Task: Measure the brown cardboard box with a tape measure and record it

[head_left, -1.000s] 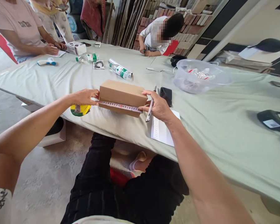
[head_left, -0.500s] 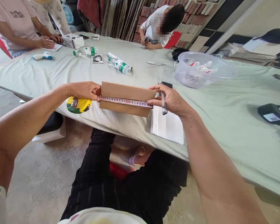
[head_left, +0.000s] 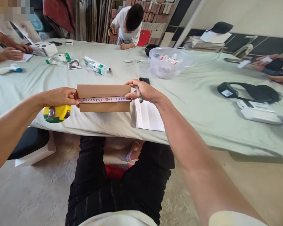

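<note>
A brown cardboard box [head_left: 103, 90] lies between my hands near the table's front edge. Along it stretches the pale, numbered blade of a tape measure [head_left: 96, 100]. My left hand [head_left: 66, 95] pinches the blade at the box's left end, and the yellow and green tape measure case [head_left: 57, 113] lies just below that hand. At the other end, my right hand [head_left: 142, 90] presses the blade's end against the box with thumb and fingers. A pen [head_left: 139, 94] is also held in the right hand, pointing down. Printed paper sheets [head_left: 149, 116] lie under the right hand.
Behind the box lie water bottles [head_left: 97, 67] and a clear plastic tub [head_left: 171, 64] with packets inside. A dark phone-like object [head_left: 144, 80] is beside my right hand. A black headset [head_left: 247, 91] lies to the right. Other people's hands [head_left: 273, 69] show at the right edge.
The view has turned to the right, so the table's things appear further left and another person's hands come into sight. Both my hands keep their hold on the blade and box.
</note>
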Tool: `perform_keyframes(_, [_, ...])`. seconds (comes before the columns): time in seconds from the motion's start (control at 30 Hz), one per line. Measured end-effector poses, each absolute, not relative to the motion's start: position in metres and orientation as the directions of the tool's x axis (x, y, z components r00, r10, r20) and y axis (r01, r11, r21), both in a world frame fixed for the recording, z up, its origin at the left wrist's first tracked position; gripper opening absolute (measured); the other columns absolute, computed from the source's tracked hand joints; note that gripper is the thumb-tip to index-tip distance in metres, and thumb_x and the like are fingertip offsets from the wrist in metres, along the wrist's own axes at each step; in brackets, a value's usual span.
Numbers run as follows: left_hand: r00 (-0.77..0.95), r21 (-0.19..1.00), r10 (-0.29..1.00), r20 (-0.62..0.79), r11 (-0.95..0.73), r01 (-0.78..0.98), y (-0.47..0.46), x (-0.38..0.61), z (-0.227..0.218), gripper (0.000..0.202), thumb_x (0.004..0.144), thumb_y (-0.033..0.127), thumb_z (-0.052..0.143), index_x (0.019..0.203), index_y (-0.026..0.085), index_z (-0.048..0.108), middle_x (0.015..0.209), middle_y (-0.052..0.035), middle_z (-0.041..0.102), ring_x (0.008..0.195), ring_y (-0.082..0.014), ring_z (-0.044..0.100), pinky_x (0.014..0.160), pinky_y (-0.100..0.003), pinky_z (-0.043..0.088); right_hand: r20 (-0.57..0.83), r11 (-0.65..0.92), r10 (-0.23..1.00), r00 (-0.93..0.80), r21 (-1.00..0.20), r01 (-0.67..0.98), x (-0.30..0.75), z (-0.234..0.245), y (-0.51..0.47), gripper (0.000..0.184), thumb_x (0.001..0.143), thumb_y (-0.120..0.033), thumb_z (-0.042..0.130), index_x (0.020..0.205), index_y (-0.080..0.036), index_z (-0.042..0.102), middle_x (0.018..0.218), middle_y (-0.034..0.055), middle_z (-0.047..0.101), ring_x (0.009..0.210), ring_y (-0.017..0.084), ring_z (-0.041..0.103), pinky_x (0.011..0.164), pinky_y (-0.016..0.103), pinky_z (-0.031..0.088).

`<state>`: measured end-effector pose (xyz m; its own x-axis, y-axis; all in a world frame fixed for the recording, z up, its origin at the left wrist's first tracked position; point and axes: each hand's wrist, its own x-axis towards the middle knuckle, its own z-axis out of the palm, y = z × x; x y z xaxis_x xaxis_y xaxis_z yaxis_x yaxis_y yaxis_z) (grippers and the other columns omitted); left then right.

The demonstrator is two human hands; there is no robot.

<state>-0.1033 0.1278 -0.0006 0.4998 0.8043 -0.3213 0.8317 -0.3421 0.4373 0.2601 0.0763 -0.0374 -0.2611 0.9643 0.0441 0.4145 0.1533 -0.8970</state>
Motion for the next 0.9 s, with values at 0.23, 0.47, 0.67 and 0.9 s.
perform_keyframes(0.23, [0.506, 0.472, 0.760, -0.408, -0.298, 0.829, 0.129, -0.100, 0.006, 0.046, 0.074, 0.047, 0.062, 0.108, 0.017, 0.065, 0.102, -0.0036, 0.076, 0.095, -0.0229, 0.064, 0.076, -0.026, 0.051, 0.028, 0.167, 0.934, -0.357, -0.916, 0.365, 0.267, -0.034, 0.076, 0.056, 0.068, -0.033, 0.080, 0.119, -0.026, 0.057, 0.119, 0.0058, 0.064, 0.094, 0.021, 0.067, 0.069, 0.030, 0.059])
perform_keyframes(0.47, [0.437, 0.296, 0.782, -0.444, -0.332, 0.896, 0.131, -0.095, 0.017, 0.033, 0.078, 0.046, 0.059, 0.090, 0.017, 0.071, 0.076, 0.0013, 0.071, 0.061, -0.0129, 0.054, 0.054, -0.021, 0.043, 0.001, 0.153, 0.905, -0.425, -0.934, 0.324, 0.275, -0.041, 0.080, 0.065, 0.069, -0.034, 0.077, 0.128, -0.028, 0.050, 0.135, 0.0067, 0.056, 0.096, 0.019, 0.066, 0.078, 0.034, 0.058])
perform_keyframes(0.67, [0.408, 0.280, 0.793, -0.453, -0.308, 0.909, 0.132, -0.091, 0.018, 0.035, 0.077, 0.045, 0.058, 0.092, 0.017, 0.073, 0.066, 0.0034, 0.064, 0.057, -0.0120, 0.050, 0.052, -0.021, 0.039, -0.004, 0.130, 0.927, -0.375, -0.935, 0.331, 0.272, -0.038, 0.076, 0.053, 0.075, -0.036, 0.072, 0.124, -0.028, 0.053, 0.133, 0.0047, 0.060, 0.097, 0.018, 0.065, 0.076, 0.032, 0.059])
perform_keyframes(0.9, [0.437, 0.308, 0.781, -0.447, -0.324, 0.895, 0.135, -0.097, 0.016, 0.031, 0.077, 0.042, 0.059, 0.093, 0.019, 0.071, 0.066, 0.0035, 0.059, 0.059, -0.0127, 0.050, 0.053, -0.020, 0.039, 0.025, 0.157, 0.925, -0.380, -0.935, 0.319, 0.272, -0.043, 0.076, 0.060, 0.070, -0.036, 0.076, 0.125, -0.029, 0.052, 0.139, 0.0066, 0.055, 0.107, 0.023, 0.063, 0.078, 0.036, 0.060])
